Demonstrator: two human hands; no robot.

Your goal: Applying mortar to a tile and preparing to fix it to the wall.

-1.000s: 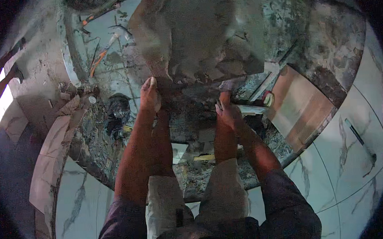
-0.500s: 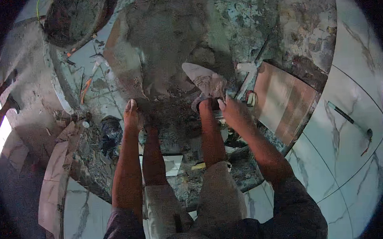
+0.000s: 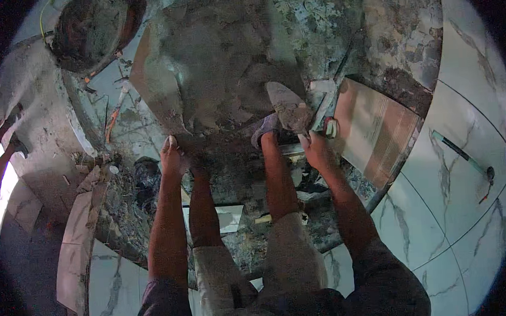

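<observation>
My right hand [image 3: 317, 150] is closed around the handle of a pointed trowel [image 3: 289, 103]. Grey mortar clings to the trowel's blade, which points away from me over the right edge of a spread of wet mortar [image 3: 219, 62]. My left hand [image 3: 171, 156] is closed, thumb up, at the near left corner of that spread. Whatever its fingers hold is hidden. A brown board-like edge [image 3: 148, 77] shows along the mortar's left side. My right foot, in a grey shoe [image 3: 264, 129], stands between my hands.
A round tub of mortar [image 3: 92, 32] sits at the far left, near a hammer [image 3: 116, 111] with an orange handle. To the right lies a brown striped tile [image 3: 374, 131]. Farther right, a long thin tool [image 3: 462, 155] rests on white marbled floor tiles [image 3: 428, 217].
The trowel and my right hand have shifted slightly right, and the blade now points more steeply away from me. My left hand stays near the same corner.
</observation>
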